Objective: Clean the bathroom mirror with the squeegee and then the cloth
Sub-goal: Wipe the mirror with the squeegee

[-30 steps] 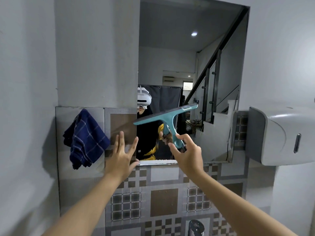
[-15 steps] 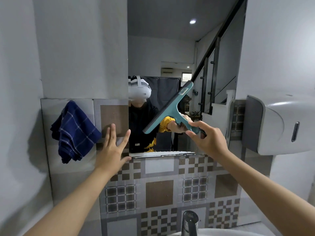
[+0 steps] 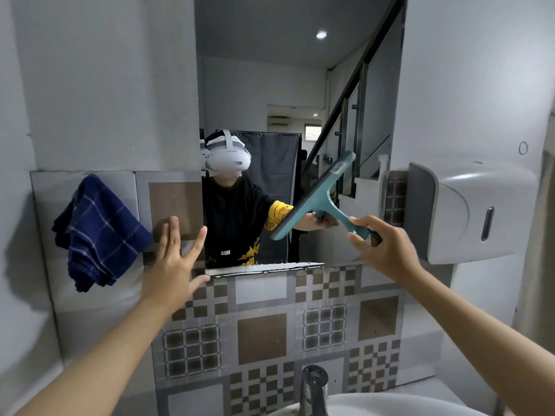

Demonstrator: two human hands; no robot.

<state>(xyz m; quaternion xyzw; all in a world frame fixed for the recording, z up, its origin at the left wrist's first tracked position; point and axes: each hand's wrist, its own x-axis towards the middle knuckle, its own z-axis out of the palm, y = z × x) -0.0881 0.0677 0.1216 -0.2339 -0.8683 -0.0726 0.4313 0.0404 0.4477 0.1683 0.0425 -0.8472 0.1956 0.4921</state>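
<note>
The tall bathroom mirror fills the wall's middle and reflects a person wearing a white headset. My right hand grips the handle of a teal squeegee, whose blade tilts steeply against the mirror's lower right part. My left hand is flat with fingers spread on the tiled wall at the mirror's lower left corner. A dark blue checked cloth hangs on the wall to the left of that hand.
A white paper dispenser juts from the right wall close to my right hand. Below are patterned tiles, a chrome tap and the rim of a white basin.
The squeegee has moved right across the mirror and turned from near level to steeply tilted. The view has dropped, showing the tap and basin. My left hand stays on the wall.
</note>
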